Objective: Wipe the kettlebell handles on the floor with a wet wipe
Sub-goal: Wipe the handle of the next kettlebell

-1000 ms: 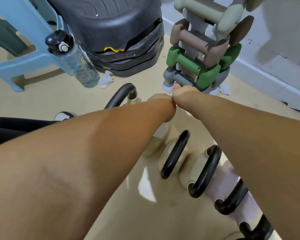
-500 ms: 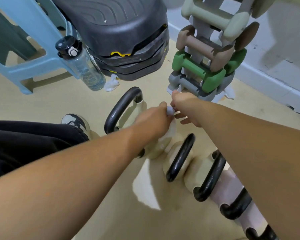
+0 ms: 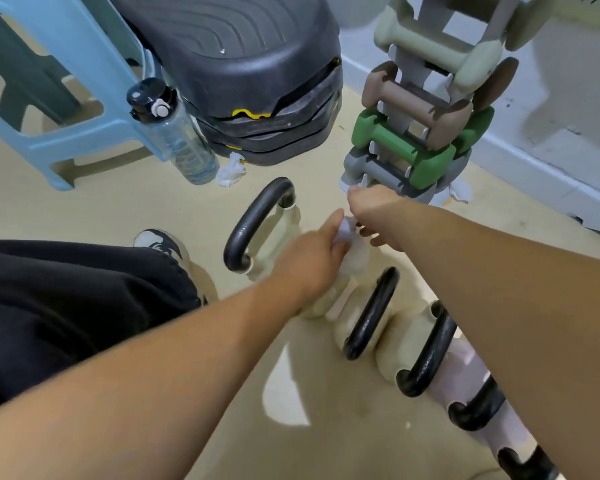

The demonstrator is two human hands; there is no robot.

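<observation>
Several cream and pale pink kettlebells with black handles stand in a row on the floor. The biggest handle point(image 3: 253, 223) curves up at the far end; two smaller ones point(image 3: 371, 313) point(image 3: 426, 355) follow toward the lower right. My left hand point(image 3: 312, 258) and my right hand point(image 3: 374, 216) meet above the far kettlebell, both pinching a small white wet wipe point(image 3: 345, 232) between their fingertips. The wipe is bunched and mostly hidden by the fingers.
A rack of coloured dumbbells point(image 3: 420, 133) stands just behind my hands. A black step platform point(image 3: 243, 81), a clear water bottle point(image 3: 177, 133) and a blue plastic stool point(image 3: 49, 98) lie farther back. Crumpled wipes point(image 3: 231, 169) lie on the floor. My knee and shoe point(image 3: 160, 244) are left.
My view has pulled back and my hands have dropped lower, from in front of the dumbbell rack to above the far kettlebell. The wipe now shows between the fingertips.
</observation>
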